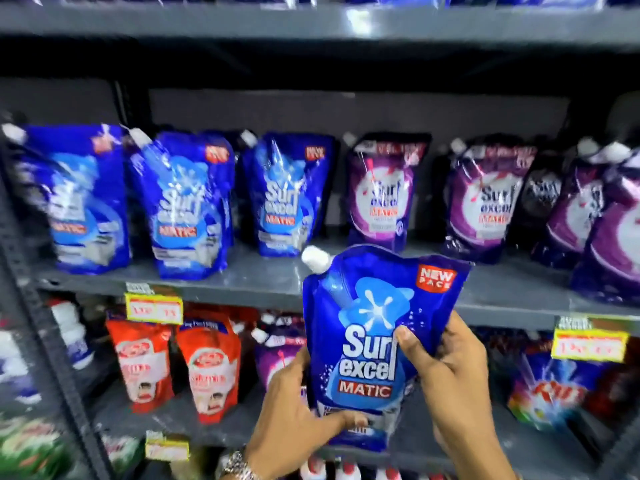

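The left hand point(294, 410), with a metal watch point(239, 465) at its wrist, cups the lower left corner of a blue detergent pouch point(370, 327), thumb curled across the bottom of the front face. The right hand point(450, 372) grips the pouch's right edge at 3 o'clock, thumb pressed on the printed front and fingers wrapped behind. The pouch is off the shelves, held upright in the air with a slight tilt. Its white cap point(315, 258) is at 11 o'clock and overlaps the front lip of the middle shelf point(242, 285).

This looks like the carry stage of shelving: the pouch is fully gripped and faces forward, but it is not yet set down. Matching blue pouches point(280, 195) stand in a row at 10 to 11 o'clock from it, and purple pouches point(381, 192) stand at 1 to 2 o'clock. The next move probably calls for lifting the base over the shelf lip and easing it in to stand beside the blue ones.

There is bare shelf in front of the rows, and a gap between the last blue pouch and the first purple one. The upper shelf point(311, 22) sits well above the pouch tops, so headroom is ample. The lip carries a yellow price tag point(154, 308) at 9 o'clock. Red pouches point(207, 365) stand on the shelf below at 8 o'clock.
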`<action>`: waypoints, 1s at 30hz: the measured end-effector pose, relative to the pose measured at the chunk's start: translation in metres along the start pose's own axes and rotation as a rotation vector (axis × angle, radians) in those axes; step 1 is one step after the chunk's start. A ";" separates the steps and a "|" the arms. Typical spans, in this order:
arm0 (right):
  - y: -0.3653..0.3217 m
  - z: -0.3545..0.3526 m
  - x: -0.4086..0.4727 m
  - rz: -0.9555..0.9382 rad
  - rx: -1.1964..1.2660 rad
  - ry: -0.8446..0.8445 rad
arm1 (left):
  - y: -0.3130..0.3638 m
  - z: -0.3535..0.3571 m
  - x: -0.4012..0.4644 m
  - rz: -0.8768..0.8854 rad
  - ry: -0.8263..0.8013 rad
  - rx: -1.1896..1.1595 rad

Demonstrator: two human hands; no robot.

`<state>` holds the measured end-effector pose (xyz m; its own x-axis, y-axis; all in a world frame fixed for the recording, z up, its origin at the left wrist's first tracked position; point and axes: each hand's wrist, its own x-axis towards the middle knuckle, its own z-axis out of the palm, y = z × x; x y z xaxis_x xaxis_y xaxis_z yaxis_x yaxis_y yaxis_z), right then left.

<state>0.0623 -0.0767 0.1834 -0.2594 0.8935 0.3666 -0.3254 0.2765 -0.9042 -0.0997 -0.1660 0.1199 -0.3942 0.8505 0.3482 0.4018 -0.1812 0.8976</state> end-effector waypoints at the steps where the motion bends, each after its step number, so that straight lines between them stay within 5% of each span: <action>1: -0.013 0.012 0.011 -0.037 0.011 -0.028 | 0.013 -0.012 0.008 0.035 0.029 -0.006; 8: -0.058 0.085 0.094 -0.179 0.017 -0.121 | 0.061 -0.083 0.077 0.123 0.141 -0.071; 30: -0.015 0.156 0.185 -0.163 -0.339 -0.092 | 0.023 -0.128 0.187 -0.092 -0.053 -0.179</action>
<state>-0.1225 0.0293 0.2989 -0.3142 0.7969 0.5160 -0.0544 0.5276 -0.8478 -0.2703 -0.0743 0.2401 -0.3769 0.8914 0.2519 0.2111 -0.1821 0.9603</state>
